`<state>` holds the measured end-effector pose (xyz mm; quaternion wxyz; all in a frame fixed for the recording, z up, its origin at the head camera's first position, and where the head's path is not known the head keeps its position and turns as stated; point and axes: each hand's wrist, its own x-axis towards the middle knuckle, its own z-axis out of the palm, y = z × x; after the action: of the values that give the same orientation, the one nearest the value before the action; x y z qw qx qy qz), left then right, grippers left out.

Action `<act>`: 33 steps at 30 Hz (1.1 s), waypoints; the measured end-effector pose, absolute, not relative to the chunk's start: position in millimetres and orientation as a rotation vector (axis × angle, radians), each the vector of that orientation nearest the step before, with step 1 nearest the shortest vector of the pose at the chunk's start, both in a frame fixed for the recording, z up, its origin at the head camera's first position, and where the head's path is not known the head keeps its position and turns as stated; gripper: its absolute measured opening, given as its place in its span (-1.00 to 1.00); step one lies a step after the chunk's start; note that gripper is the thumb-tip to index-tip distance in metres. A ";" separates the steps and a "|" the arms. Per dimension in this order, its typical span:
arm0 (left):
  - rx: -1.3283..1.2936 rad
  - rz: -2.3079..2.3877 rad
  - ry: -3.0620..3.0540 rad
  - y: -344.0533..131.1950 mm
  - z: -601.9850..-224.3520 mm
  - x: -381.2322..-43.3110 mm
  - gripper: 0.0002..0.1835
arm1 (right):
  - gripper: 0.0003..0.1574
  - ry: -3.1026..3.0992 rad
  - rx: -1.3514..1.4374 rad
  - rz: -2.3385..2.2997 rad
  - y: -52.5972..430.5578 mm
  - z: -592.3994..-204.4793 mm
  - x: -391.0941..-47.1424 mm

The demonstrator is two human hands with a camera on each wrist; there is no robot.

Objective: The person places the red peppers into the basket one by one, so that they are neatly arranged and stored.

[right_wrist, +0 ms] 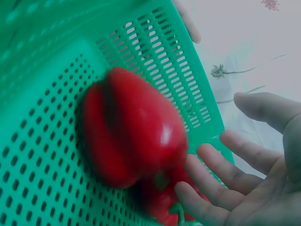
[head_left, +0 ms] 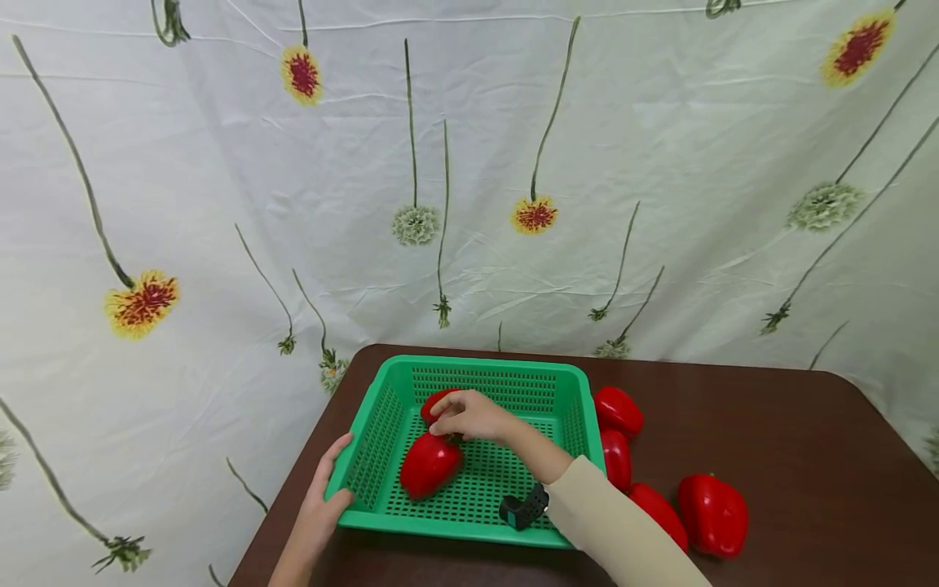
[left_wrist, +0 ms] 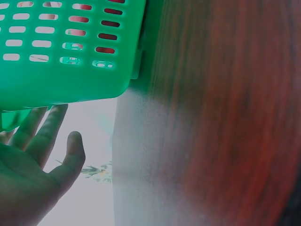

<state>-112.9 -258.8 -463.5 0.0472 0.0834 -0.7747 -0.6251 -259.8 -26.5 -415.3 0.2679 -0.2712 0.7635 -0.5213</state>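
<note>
A green plastic basket (head_left: 484,364) stands on the table with two red bell peppers inside. The nearer pepper (head_left: 431,466) lies tilted on the perforated floor; the farther pepper (head_left: 436,403) is partly hidden behind my right hand (head_left: 475,414). That hand hovers over the peppers, its fingers loosely spread and nothing between them. In the right wrist view the fingers (right_wrist: 211,188) are apart from the large pepper (right_wrist: 141,127), close to the other one's stem. My left hand (head_left: 323,493) is at the basket's left rim, fingers extended against the side, thumb held away in the left wrist view.
Right of the basket lie several more red peppers (head_left: 713,515) on the dark brown table (head_left: 814,456), some partly hidden by the basket and the right sleeve (head_left: 616,522). A white flower-printed cloth (head_left: 352,163) hangs behind the table. A black strapped device (head_left: 524,507) is at the right wrist.
</note>
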 end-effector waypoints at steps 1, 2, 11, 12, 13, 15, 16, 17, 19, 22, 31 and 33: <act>0.253 -1.907 -2.365 -258.9 -463.8 -113.4 -0.13 | -0.52 2.070 -0.724 -1.406 -24.8 -414.9 -260.4; 0.252 -1.907 -2.368 -259.0 -464.1 -114.0 -0.13 | -0.51 2.076 -0.717 -1.406 -23.2 -414.7 -261.2; 0.256 -1.911 -2.378 -260.7 -466.0 -117.9 -0.12 | -0.50 2.064 -0.685 -1.444 -8.1 -405.8 -263.2; 0.257 -1.911 -2.381 -260.9 -466.0 -118.2 -0.12 | -0.50 2.061 -0.685 -1.457 -5.7 -403.5 -263.0; 0.263 -1.913 -2.384 -261.1 -465.9 -118.4 -0.12 | -0.50 2.057 -0.686 -1.470 -3.0 -400.8 -262.5; 0.269 -1.910 -2.389 -261.7 -465.6 -118.2 -0.12 | -0.50 2.050 -0.697 -1.496 3.6 -395.1 -261.4; 0.281 -1.911 -2.392 -262.0 -465.4 -117.9 -0.12 | -0.50 2.046 -0.701 -1.510 7.8 -392.4 -260.7; 0.292 -1.913 -2.394 -262.4 -465.2 -117.5 -0.12 | -0.50 2.046 -0.709 -1.518 12.4 -390.2 -260.2; 0.303 -1.916 -2.400 -263.2 -465.3 -117.2 -0.11 | -0.51 2.035 -0.715 -1.533 22.1 -387.6 -259.2; 0.320 -1.916 -2.415 -264.1 -465.6 -117.0 -0.12 | -0.53 2.021 -0.717 -1.545 37.5 -388.1 -258.8; 0.370 -1.940 -2.432 -261.0 -462.3 -116.7 -0.12 | -0.51 2.042 -0.701 -1.551 72.6 -390.5 -251.6; 0.373 -1.944 -2.431 -260.0 -462.0 -117.2 -0.12 | -0.50 2.060 -0.684 -1.550 80.8 -390.3 -248.6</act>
<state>-117.2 -260.0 -462.0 0.0032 0.1189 -0.7755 -0.6201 -248.6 80.8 -390.3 0.2351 -0.2494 0.7507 -0.5647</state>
